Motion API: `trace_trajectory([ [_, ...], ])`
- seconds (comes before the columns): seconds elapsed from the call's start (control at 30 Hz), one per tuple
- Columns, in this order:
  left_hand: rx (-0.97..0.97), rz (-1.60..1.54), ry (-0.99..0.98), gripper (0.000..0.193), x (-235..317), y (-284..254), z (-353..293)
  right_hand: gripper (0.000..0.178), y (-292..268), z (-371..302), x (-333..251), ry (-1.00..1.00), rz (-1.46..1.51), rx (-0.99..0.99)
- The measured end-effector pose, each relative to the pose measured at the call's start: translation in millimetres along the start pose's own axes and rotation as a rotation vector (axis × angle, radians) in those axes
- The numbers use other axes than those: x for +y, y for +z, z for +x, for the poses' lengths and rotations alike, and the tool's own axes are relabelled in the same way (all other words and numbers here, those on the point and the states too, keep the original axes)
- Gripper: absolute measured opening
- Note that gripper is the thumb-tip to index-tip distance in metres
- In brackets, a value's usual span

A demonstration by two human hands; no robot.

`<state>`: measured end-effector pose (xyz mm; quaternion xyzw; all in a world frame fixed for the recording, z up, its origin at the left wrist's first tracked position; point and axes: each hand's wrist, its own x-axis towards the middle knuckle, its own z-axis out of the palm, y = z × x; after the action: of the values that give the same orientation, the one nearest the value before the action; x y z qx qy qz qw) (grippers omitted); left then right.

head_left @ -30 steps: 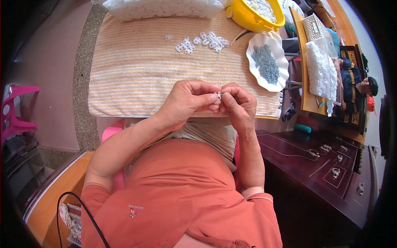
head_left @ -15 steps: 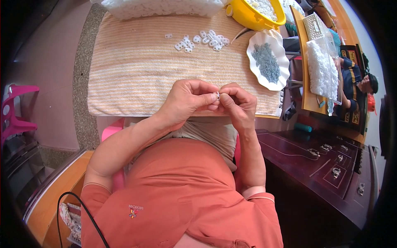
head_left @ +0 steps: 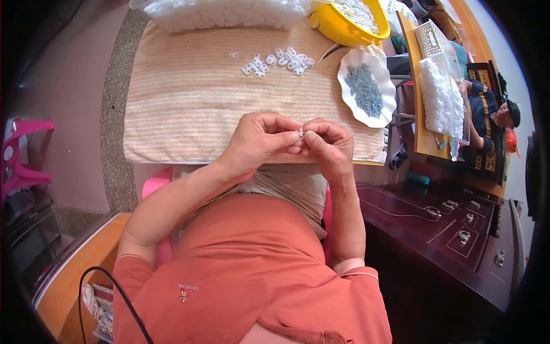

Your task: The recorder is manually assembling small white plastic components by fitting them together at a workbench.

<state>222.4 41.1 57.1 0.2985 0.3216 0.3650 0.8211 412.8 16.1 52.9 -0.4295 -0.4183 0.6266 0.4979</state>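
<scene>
Over the near edge of the table, my left hand and my right hand meet fingertip to fingertip. Both pinch one small white piece between thumb and forefinger; the fingers cover most of it, so its full shape is hidden. Farther off lie loose white plastic pieces, oval with two holes each, some heaped together. One such white piece lies apart on the left. To the right, a white scalloped dish holds many small grey-blue slender parts.
A striped towel covers the table. At its far side are a clear bag of white pieces and a yellow basin. A thin pointed tool lies by the dish. Another person sits at a wooden table on the right.
The view has shifted slightly, moving the table items a little. Both hands keep their pinch on the small white piece, with only tiny finger movement.
</scene>
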Motion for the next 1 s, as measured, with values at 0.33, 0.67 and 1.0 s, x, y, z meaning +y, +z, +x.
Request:
trace_trajectory([
  [0.33,-0.006,-0.027,0.003,0.016,1.7,0.5,0.9,0.01,-0.1,-0.1,1.9,-0.013,0.003,0.022],
  [0.67,-0.008,-0.051,-0.018,0.016,2.3,0.9,-0.2,0.008,2.2,-0.4,0.3,-0.017,-0.039,0.021],
  [1.0,0.003,-0.045,-0.034,0.016,1.0,-0.5,0.5,0.007,-0.9,-0.5,-0.5,-0.032,-0.121,0.008],
])
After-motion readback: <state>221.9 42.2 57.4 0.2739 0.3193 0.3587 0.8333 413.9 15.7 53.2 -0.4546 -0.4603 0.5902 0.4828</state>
